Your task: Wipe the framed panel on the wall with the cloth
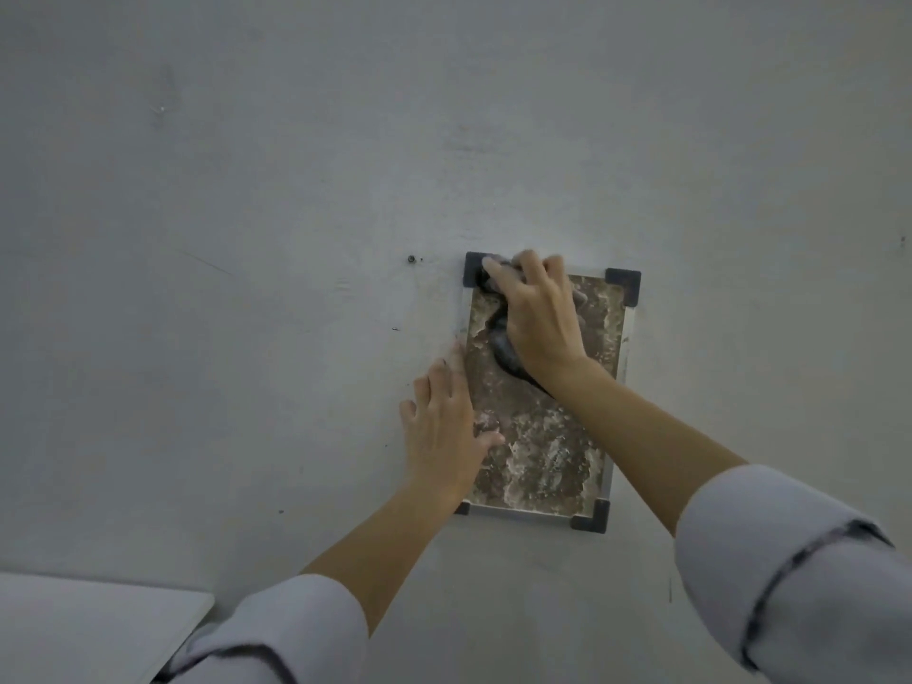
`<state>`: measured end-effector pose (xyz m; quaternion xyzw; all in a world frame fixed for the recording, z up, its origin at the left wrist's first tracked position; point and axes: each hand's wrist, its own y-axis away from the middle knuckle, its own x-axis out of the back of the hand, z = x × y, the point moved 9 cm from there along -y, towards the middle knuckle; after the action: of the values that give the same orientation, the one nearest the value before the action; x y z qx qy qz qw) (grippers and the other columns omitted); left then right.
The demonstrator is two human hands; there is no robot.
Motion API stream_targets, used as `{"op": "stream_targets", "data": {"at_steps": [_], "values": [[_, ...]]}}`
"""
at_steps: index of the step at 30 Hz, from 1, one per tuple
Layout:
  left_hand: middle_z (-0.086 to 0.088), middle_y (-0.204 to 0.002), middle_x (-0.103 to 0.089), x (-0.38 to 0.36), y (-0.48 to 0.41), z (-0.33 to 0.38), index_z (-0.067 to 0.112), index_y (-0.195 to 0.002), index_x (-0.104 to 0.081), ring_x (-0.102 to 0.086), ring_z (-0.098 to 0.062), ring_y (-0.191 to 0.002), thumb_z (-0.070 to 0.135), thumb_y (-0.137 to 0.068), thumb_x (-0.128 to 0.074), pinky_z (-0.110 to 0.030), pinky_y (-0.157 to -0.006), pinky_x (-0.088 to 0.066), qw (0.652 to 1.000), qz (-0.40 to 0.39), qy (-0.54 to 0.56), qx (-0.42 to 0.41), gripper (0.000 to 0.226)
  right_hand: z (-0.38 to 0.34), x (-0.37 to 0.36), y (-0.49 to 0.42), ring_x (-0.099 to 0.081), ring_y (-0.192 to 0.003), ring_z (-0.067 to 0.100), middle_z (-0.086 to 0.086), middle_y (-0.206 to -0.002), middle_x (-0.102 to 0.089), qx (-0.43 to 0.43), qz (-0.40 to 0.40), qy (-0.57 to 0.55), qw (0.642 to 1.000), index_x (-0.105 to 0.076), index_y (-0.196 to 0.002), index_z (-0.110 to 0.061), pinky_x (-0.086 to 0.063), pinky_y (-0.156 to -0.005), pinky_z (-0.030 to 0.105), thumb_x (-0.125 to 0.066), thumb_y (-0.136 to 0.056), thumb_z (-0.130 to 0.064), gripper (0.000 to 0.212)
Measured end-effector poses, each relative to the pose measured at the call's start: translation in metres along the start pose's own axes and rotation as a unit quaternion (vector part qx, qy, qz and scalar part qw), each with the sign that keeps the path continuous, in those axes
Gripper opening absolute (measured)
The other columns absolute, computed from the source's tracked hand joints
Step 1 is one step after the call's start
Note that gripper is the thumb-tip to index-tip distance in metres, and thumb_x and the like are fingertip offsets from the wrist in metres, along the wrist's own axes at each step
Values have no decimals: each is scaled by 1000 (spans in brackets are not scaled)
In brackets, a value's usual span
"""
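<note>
**Right hand on cloth, top-left of panel**

Right hand point(535, 318) fingers point(498, 271) curled, bunching the dark cloth point(506, 355) against the panel point(548, 436) near its top-left corner bracket point(473, 269). Cloth tail hangs down under the wrist. Left hand point(441, 427) flat, fingers spread, on the panel's left edge, thumb on the mottled face. Panel sits on the grey wall point(247, 239), tilted slightly. Small screw point(411, 259) left of the panel's top corner. Pale sleeves rolled on both forearms.

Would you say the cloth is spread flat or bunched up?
Bunched: the dark cloth is crumpled under the right hand, a tail trailing below.
</note>
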<state>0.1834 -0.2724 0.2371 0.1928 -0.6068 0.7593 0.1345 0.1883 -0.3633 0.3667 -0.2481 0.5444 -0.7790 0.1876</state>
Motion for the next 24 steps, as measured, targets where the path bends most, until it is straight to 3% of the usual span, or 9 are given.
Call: {"op": "stream_targets", "data": {"at_steps": [7,12,15,20,22,24], "values": [[-7,-133,-42,-2,4,3,11,-152,-13,-46,-24,-115,56,-63,-79,-35,-87,-45,998,-20,50,21,120,-22,-10,50,-48,-94,33,13,-114,-57,167,-88,22,982,-59,-124,-11,-47,-76,45,-58,-82,1,44],[-8,-124,-48,-1,7,4,9,-151,-16,-50,-23,-108,58,-61,-78,-34,-81,-48,999,-16,40,22,120,9,12,-16,-47,-88,32,15,-101,-55,7,-9,-8,1000,-62,-122,-8,-47,-67,39,-51,-82,15,47],[-7,-119,-50,-2,6,1,10,-151,-17,-52,-22,-105,60,-61,-78,-34,-78,-49,999,-14,41,26,120,1,2,-25,-47,-89,34,16,-104,-55,2,-25,-4,1000,-61,-122,-7,-49,-67,45,-49,-78,18,52],[-5,-120,-48,-7,7,-5,11,-149,-17,-49,-22,-110,50,-66,-80,-35,-84,-48,994,-30,85,55,111,-32,-17,47,-52,-96,33,13,-112,-59,125,-89,-11,988,-61,-118,-10,-51,-79,48,-53,-79,2,42],[-6,-124,-46,-11,10,-8,9,-147,-19,-48,-23,-115,40,-70,-80,-35,-87,-48,993,-43,91,65,103,-41,-22,75,-48,-94,30,10,-110,-57,166,-125,-14,978,-59,-121,-12,-49,-77,46,-44,-86,-11,38],[-6,-127,-45,-12,13,-11,8,-145,-21,-47,-23,-118,41,-71,-79,-36,-87,-49,992,-46,94,72,100,-43,-23,82,-47,-93,29,10,-109,-56,188,-146,-18,971,-60,-121,-13,-48,-75,45,-43,-89,-14,37]]}}
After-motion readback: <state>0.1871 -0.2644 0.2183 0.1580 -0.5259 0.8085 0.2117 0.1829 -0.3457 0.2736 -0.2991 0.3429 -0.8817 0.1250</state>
